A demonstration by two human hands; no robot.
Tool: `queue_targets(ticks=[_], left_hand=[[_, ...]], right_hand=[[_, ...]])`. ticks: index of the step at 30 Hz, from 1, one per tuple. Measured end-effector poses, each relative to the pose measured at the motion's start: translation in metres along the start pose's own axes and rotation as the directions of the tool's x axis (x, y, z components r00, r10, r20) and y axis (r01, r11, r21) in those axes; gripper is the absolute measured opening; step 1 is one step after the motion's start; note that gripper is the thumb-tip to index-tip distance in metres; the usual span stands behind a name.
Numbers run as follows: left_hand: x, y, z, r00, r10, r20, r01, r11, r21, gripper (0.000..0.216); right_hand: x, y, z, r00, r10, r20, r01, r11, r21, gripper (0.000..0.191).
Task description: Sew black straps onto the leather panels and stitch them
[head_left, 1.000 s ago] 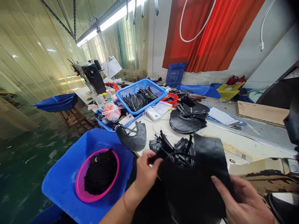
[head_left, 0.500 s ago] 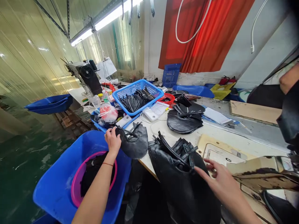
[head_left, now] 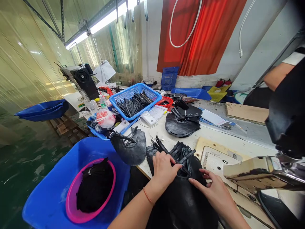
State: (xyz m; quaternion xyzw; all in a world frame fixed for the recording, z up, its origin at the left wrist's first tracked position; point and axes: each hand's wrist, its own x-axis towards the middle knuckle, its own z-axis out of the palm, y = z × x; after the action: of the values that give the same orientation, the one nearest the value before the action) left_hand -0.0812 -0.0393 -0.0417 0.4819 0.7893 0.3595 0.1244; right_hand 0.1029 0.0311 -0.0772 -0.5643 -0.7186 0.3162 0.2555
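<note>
In front of me, a rounded black leather piece [head_left: 188, 197] hangs over the table's front edge, with several narrow black strips [head_left: 184, 154] lying on it. My left hand [head_left: 164, 167] is on top of these, thumb and forefinger closing on a long black leather strip [head_left: 162, 145]. My right hand [head_left: 215, 190] rests at the leather's right side, thumb touching it by the cut-out and fingers apart. To the left lies another black leather piece [head_left: 133, 152] with strips on it. A further stack of black leather pieces [head_left: 182, 127] sits farther back.
A blue basket [head_left: 113, 102] of black strips stands behind. At lower left, a blue tub [head_left: 45, 187] holds a pink basin [head_left: 71, 210] with black material. A sewing machine [head_left: 252, 173] is close on my right. Another person's arm [head_left: 277, 76] shows at far right.
My left hand has come right, from the left leather piece to the strips on the front one. My right hand stays beside the front piece. The view has shifted slightly right.
</note>
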Motion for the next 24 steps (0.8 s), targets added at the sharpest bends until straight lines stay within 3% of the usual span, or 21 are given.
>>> queue_targets(ticks=[4, 7, 11, 14, 16, 20, 24], left_hand=[[0.001, 0.008, 0.000, 1.000, -0.008, 0.023, 0.008, 1.000, 0.005, 0.021], [-0.002, 0.012, 0.001, 1.000, -0.022, 0.000, 0.022, 0.998, 0.054, 0.026], [-0.003, 0.016, 0.000, 0.998, -0.062, 0.022, 0.062, 0.998, 0.005, 0.024], [-0.003, 0.018, -0.007, 0.993, -0.098, 0.063, 0.105, 0.989, -0.108, 0.021], [-0.003, 0.020, -0.012, 0.989, -0.131, 0.074, 0.144, 0.970, -0.198, 0.015], [-0.003, 0.018, -0.017, 0.984, -0.151, 0.095, 0.178, 0.883, -0.435, 0.026], [-0.001, 0.016, -0.021, 0.992, -0.033, 0.123, 0.112, 0.687, -0.718, 0.038]], right_hand=[[-0.004, 0.007, 0.004, 1.000, -0.017, -0.022, 0.017, 1.000, 0.002, 0.076], [-0.006, 0.000, 0.002, 0.998, 0.056, -0.005, -0.056, 0.996, 0.068, 0.080], [-0.013, -0.014, -0.003, 0.977, 0.214, 0.024, -0.206, 0.894, 0.398, 0.094], [-0.022, -0.025, -0.006, 0.964, 0.260, 0.059, -0.232, 0.713, 0.662, 0.114], [-0.028, -0.032, -0.008, 0.962, 0.264, 0.074, -0.234, 0.647, 0.726, 0.122], [-0.037, -0.041, -0.011, 0.965, 0.239, 0.108, -0.237, 0.616, 0.751, 0.125], [-0.040, -0.044, -0.012, 0.962, 0.250, 0.109, -0.244, 0.610, 0.754, 0.123]])
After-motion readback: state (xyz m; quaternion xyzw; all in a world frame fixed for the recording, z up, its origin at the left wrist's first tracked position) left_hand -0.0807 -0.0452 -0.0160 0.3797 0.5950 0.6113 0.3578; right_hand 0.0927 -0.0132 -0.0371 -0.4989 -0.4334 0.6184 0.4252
